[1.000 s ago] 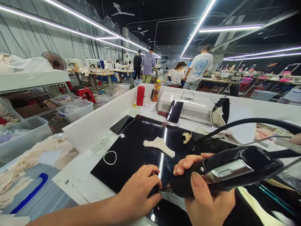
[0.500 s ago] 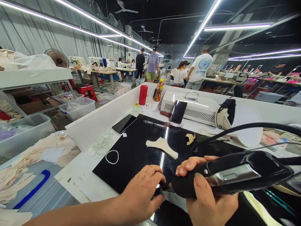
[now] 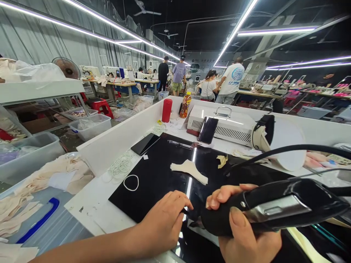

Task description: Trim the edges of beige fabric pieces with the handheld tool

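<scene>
My right hand (image 3: 244,226) is wrapped round a bulky black corded device (image 3: 276,206) with a silver panel on its side. Its dark rounded end points left, towards my other hand. My left hand (image 3: 167,223) is low over the glossy black board (image 3: 153,182), fingers bent and drawn together. A small dark bit shows at those fingertips, too hidden to name. Beyond both hands lies a cream fabric piece (image 3: 190,171) with flared ends. To its right is a small cream scrap (image 3: 222,161), and a pale elastic loop (image 3: 131,182) lies near the board's left edge.
A phone (image 3: 145,144), a pen (image 3: 179,144) and another phone (image 3: 208,129) leaning on a white vented machine (image 3: 222,126) are farther back. A red can (image 3: 166,110) and a bottle (image 3: 185,105) stand by the white side wall. A black cable (image 3: 290,149) arches at right.
The black device and my right hand have shifted slightly right. My left hand has turned a little, its thumb now tucked lower, and the dark bit at its fingers shows less.
</scene>
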`<state>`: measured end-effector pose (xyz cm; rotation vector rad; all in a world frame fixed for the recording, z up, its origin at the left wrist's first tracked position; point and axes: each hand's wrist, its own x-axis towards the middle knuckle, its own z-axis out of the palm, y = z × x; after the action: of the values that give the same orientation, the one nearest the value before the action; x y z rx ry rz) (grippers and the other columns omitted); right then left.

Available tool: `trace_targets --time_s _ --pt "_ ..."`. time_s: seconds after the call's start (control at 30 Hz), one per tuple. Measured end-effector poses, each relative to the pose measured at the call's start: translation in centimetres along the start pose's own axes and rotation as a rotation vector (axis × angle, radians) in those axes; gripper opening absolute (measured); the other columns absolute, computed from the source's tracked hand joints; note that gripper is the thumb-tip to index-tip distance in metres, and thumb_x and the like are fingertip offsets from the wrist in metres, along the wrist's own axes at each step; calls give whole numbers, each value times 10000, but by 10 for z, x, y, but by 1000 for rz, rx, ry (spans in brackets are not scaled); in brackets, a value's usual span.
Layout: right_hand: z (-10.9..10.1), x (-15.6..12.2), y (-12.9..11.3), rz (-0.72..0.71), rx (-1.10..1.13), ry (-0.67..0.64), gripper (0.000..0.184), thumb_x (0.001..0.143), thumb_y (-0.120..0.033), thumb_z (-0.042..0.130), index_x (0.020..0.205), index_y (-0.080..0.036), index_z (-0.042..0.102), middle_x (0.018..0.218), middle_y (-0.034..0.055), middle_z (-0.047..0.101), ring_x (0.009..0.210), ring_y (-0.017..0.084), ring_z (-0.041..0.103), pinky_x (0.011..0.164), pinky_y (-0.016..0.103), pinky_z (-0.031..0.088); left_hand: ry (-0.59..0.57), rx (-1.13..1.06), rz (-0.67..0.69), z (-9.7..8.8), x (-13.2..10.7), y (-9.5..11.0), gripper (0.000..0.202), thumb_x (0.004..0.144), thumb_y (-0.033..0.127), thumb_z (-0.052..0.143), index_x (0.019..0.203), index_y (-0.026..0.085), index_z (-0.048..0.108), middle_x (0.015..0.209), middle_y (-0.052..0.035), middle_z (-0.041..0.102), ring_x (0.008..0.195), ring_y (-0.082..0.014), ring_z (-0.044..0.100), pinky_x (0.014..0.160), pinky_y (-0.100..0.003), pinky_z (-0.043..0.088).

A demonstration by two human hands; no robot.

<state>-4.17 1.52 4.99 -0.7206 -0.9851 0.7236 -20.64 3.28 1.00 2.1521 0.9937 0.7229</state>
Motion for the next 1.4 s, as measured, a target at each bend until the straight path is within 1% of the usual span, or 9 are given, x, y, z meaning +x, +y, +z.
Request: trace_targets --time_s 0.27,0.47,0.57,0.67,0.77,0.9,1.0,1.2,1.4 --pt "-1 7 -5 -4 -21 -24 247 914 -259 715 1122 -288 584 791 -29 639 655 163 629 641 371 588 -30 64 39 0 -2 0 401 884 -37 435 1159 220 574 1174 -50 615 1088 -199 585 984 -338 516" --pt "-12 24 -22 -42 -35 179 330 796 -278 803 1061 -260 606 739 -34 645 630 164 609 596 332 566 -207 242 244 -10 -7 3 522 759 -96 473 1154 204 635 1203 -77 629 1116 -228 586 1004 -346 520" --pt "-20 28 -27 -45 -63 237 331 781 -254 806 1048 -260 610 733 -37 652 627 167 613 600 334 565 -251 264 293 -14 -3 1 461 797 -76 491 1129 202 648 1148 -66 651 1039 -213 616 942 -325 537" --pt "-25 27 -26 -62 -98 260 332 773 -253 815 1034 -257 609 731 -36 658 623 173 621 600 345 560 -258 263 330 -19 13 0 349 909 -21 480 1119 196 654 1103 -69 667 986 -202 636 905 -316 541" --pt "-28 24 -23 -74 -116 251 333 792 -276 813 1049 -258 603 743 -37 657 622 173 625 617 356 562 -317 176 383 -25 37 1 268 974 72 542 1201 195 614 1154 -82 674 1090 -224 634 1001 -359 518" --pt "-31 21 -18 -82 -129 204 319 845 -283 785 1100 -270 594 782 -28 652 646 180 637 628 373 574 -495 -3 451 -25 62 1 480 941 158 700 1377 210 504 1313 -98 640 1305 -242 553 1116 -378 468" --pt "-33 19 -13 -78 -133 172 305 875 -281 769 1121 -282 591 803 -22 651 662 178 642 637 377 578 -570 -40 496 -21 71 -3 494 952 226 711 1392 179 489 1357 -134 624 1374 -251 509 1138 -382 457" --pt "-34 16 -6 -86 -123 155 297 893 -261 753 1140 -295 593 821 -21 653 688 175 638 671 380 574 -588 -23 548 -15 76 -12 539 916 319 767 1370 186 509 1298 -143 680 1397 -282 517 1215 -473 356" --pt "-31 14 -6 -74 -127 147 291 895 -268 746 1138 -296 589 813 -21 643 685 177 631 662 381 575 -619 -39 528 -14 76 -15 628 886 354 798 1406 187 486 1358 -141 655 1433 -269 486 1250 -506 270"
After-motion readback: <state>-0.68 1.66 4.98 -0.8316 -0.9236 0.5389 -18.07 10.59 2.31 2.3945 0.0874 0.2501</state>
